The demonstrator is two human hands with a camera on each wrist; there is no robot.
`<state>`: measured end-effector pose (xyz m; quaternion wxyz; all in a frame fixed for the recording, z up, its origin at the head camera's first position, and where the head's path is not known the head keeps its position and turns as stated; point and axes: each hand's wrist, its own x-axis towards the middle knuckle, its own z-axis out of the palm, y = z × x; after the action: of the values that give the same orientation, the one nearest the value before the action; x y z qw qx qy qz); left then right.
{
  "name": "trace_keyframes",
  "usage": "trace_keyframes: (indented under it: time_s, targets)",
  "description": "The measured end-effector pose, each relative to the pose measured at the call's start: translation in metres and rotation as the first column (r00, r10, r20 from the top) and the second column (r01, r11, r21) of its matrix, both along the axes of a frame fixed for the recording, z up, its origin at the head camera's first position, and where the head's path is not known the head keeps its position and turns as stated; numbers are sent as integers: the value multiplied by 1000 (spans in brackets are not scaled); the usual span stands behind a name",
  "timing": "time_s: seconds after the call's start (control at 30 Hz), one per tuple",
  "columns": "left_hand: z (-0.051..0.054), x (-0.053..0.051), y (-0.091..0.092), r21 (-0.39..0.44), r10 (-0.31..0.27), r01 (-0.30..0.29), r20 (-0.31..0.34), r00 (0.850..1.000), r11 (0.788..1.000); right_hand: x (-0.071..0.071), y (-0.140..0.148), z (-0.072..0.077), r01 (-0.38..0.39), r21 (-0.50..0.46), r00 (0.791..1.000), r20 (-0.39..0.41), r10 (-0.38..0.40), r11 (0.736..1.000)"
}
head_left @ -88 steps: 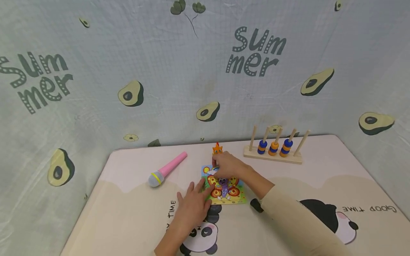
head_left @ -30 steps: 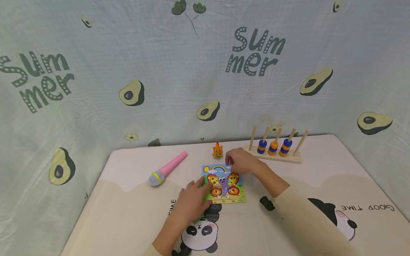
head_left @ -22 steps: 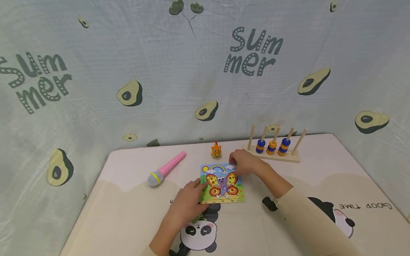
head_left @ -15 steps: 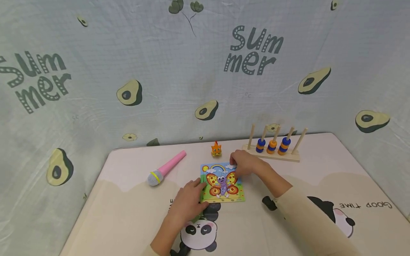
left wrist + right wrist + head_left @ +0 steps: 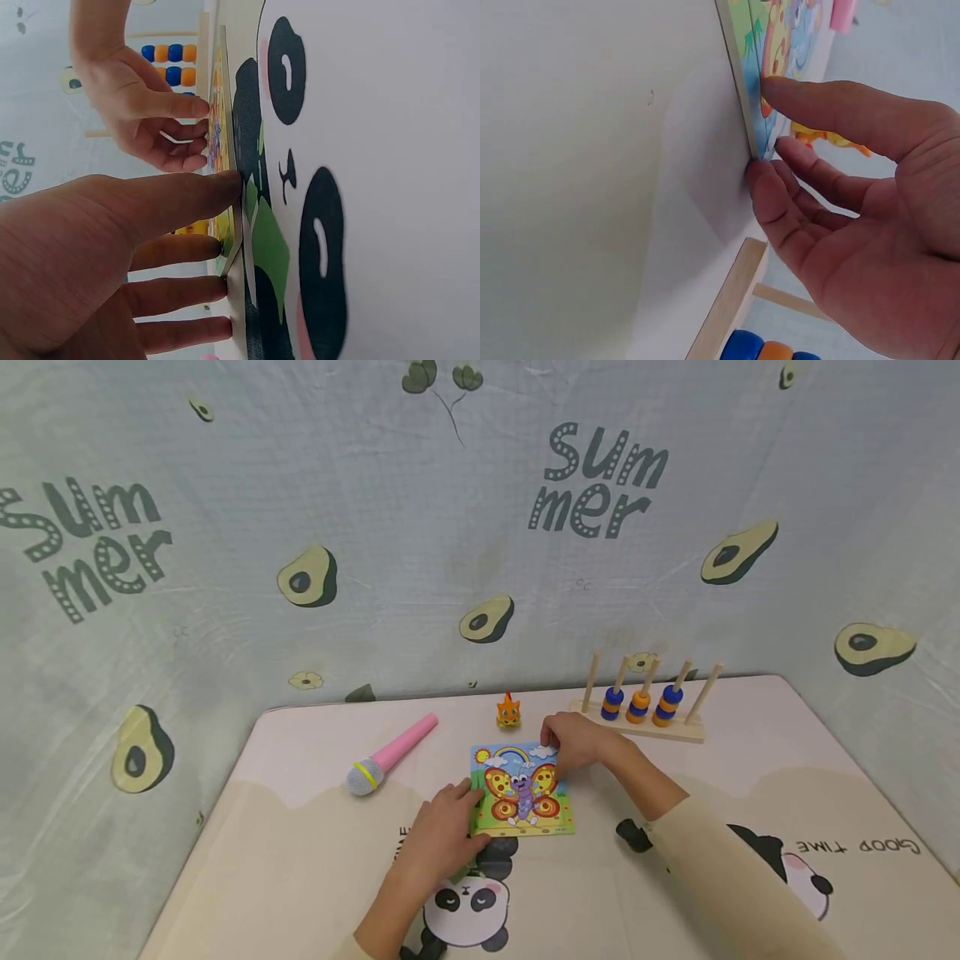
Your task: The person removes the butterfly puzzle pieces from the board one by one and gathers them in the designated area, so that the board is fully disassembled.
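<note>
A square butterfly puzzle (image 5: 522, 795) lies flat on the table, its picture facing up. My left hand (image 5: 441, 828) is at its left side near the lower corner. In the left wrist view the fingers are nearly straight, with the thumb (image 5: 214, 191) at the puzzle's near edge and the index fingertip at its side. At the upper right corner is my right hand (image 5: 577, 743), fingers bent. The right wrist view has its thumb (image 5: 802, 94) on the puzzle's face and other fingertips at the corner edge, holding that corner.
A pink toy microphone (image 5: 393, 755) lies to the left. Behind the puzzle stands a small orange toy figure (image 5: 508, 712). A wooden peg rack (image 5: 660, 728) with blue and orange beads stands at the back right. A printed cloth wall (image 5: 405, 527) rises behind the table.
My right hand has moved from over the puzzle's top middle to its upper right corner. My left fingers have drawn back from its face to the left edge. Over the last half second both stay nearly still.
</note>
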<state>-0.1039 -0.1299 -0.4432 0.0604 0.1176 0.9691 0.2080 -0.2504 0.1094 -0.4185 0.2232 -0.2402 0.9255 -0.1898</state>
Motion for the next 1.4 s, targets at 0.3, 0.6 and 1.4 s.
trace_keyframes:
  time_s: [0.3,0.6,1.4]
  targets:
    - [0,1,-2,1,6,-6,8,1000,1000,1,0,-2,-9,-34,1000,-8,9,999]
    - [0,1,-1,13,13,-14,22,1000,1000,0,1,-6,11,-43,999,32,-10,999]
    - [2,0,2,12,18,-18,10,1000,1000,-1,-4,-6,-24,16,999,-28,25,1000]
